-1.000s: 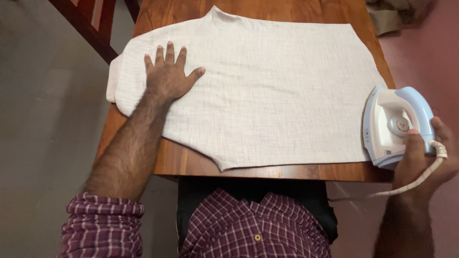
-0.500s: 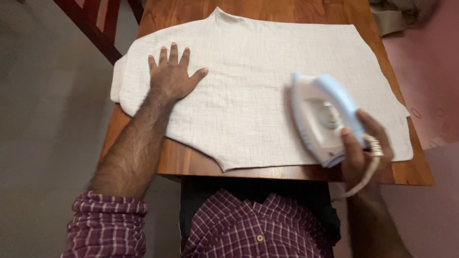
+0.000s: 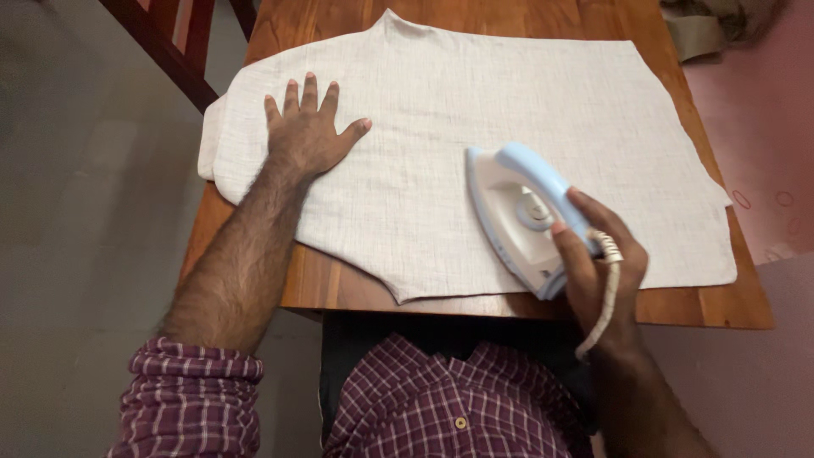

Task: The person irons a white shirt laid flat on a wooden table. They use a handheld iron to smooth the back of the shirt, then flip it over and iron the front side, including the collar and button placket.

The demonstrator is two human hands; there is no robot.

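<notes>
While the left hand [image 3: 307, 131] is pressing flat and open on the pale linen cloth panel [image 3: 475, 153] at upper left of the head view, the right hand [image 3: 598, 267], gripping the white-and-blue electric iron [image 3: 517, 216], is sliding it leftward from the wooden table [image 3: 721, 305] edge onto the cloth's lower middle, so pressing is underway.

Iron [image 3: 519, 216] in right hand [image 3: 598, 263] now farther left, from table edge onto cloth [image 3: 509, 110]

just one cam here, worn on the head, looking pretty much straight down at the table [image 3: 356, 284] from close up. the wearer's own checked shirt [image 3: 441, 407] fills the bottom edge, floor shows on both sides.
</notes>
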